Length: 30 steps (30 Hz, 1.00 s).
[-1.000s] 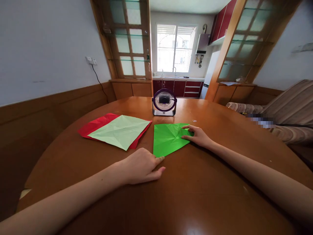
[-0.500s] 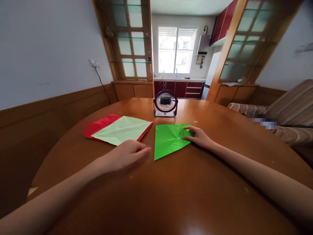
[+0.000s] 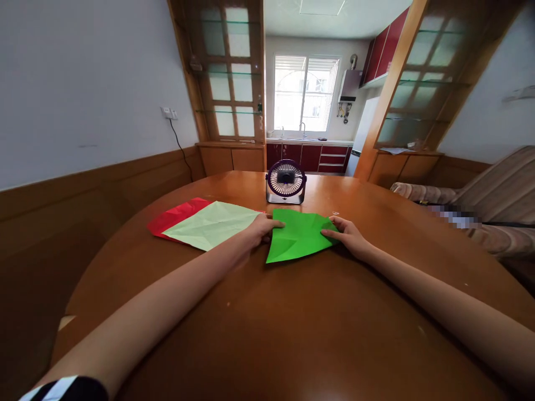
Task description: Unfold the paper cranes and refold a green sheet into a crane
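A creased sheet of bright green paper is held between my two hands, its near left corner pointing toward me. My left hand pinches its left edge, thumb on top and the other fingers underneath. On the opposite side my right hand grips the right edge between thumb and fingers. Just left of my left hand lies a pale green sheet of paper, wrinkled, on top of a red sheet of paper that shows mainly along its far left side.
A small purple desk fan stands on the brown wooden table beyond the green paper. A small clear scrap lies near my right hand. At the right is a striped armchair.
My left hand has moved forward and right and taken hold of the green paper's left edge. The paper now lifts and bends slightly. My right hand keeps its grip.
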Each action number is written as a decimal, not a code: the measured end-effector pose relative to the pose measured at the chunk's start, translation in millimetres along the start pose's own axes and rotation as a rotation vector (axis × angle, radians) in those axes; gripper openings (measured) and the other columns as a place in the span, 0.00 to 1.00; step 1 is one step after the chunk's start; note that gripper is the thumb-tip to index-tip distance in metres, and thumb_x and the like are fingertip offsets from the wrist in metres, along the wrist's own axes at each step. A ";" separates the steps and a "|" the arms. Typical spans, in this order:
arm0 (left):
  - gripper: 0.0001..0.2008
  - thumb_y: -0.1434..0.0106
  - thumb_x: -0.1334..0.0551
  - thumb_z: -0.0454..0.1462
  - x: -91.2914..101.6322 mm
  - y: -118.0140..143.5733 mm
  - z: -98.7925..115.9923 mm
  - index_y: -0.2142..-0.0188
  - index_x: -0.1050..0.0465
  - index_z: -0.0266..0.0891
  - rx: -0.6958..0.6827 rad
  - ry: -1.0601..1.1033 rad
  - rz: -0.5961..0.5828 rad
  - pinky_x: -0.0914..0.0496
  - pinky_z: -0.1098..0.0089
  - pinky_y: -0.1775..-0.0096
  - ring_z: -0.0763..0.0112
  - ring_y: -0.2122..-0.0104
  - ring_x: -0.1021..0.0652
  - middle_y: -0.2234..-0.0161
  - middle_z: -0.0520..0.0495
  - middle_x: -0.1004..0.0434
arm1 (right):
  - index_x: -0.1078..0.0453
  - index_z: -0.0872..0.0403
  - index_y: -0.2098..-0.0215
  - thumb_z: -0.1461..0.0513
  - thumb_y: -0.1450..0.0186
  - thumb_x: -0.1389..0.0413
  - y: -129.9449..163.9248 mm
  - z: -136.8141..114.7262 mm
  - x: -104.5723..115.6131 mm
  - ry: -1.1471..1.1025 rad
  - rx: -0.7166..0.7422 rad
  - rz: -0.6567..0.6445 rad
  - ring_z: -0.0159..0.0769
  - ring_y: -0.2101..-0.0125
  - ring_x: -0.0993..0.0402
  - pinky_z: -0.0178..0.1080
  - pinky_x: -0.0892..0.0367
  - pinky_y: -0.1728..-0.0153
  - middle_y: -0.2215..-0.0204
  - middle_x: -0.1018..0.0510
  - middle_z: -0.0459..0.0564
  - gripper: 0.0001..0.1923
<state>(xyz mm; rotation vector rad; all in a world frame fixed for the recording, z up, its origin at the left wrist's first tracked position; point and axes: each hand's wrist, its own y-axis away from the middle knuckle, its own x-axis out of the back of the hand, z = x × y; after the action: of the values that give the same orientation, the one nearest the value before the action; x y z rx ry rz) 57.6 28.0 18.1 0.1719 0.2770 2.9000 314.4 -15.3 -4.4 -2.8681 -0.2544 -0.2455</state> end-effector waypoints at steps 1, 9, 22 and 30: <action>0.16 0.48 0.32 0.33 -1.8 -0.6 0.4 0.58 0.29 0.35 -0.025 0.002 -0.003 0.30 0.73 0.76 0.69 0.75 0.22 0.69 0.44 0.22 | 0.31 0.52 0.66 0.54 0.50 0.34 0.9 -1.4 0.7 -0.018 0.000 -0.018 0.35 0.68 0.27 0.40 0.32 0.61 0.67 0.23 0.45 0.18; 0.34 0.47 0.36 0.29 28.7 31.2 3.9 0.41 0.44 0.37 -0.270 -0.090 0.092 0.26 0.66 0.63 0.63 0.63 0.20 0.59 0.42 0.21 | 0.32 0.53 0.72 0.60 0.51 0.41 8.4 -8.1 9.2 -0.022 -0.051 -0.244 0.40 0.70 0.26 0.42 0.32 0.66 0.72 0.22 0.48 0.08; 0.35 0.34 0.44 0.39 33.8 68.4 -14.7 0.32 0.59 0.43 -0.720 -1.034 0.392 0.30 0.58 0.57 0.54 0.52 0.26 0.49 0.37 0.30 | 0.24 0.53 0.58 0.48 0.36 0.46 15.6 -24.0 -4.2 0.534 0.243 -0.387 0.40 0.61 0.25 0.43 0.30 0.57 0.62 0.20 0.52 0.20; 0.41 0.38 0.42 0.28 32.9 66.4 -19.5 0.32 0.61 0.49 -1.182 -1.351 0.455 0.56 0.43 0.38 0.46 0.33 0.55 0.30 0.39 0.68 | 0.32 0.49 0.43 0.48 0.36 0.45 19.7 -20.2 -15.0 0.945 0.342 -0.439 0.52 0.44 0.36 0.56 0.42 0.42 0.43 0.34 0.58 0.26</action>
<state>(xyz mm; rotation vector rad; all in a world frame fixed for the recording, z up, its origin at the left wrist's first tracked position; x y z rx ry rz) 9.2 -31.3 15.4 1.8487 -1.6898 2.0331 300.7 -41.6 7.5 -2.0390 -0.6332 -1.4050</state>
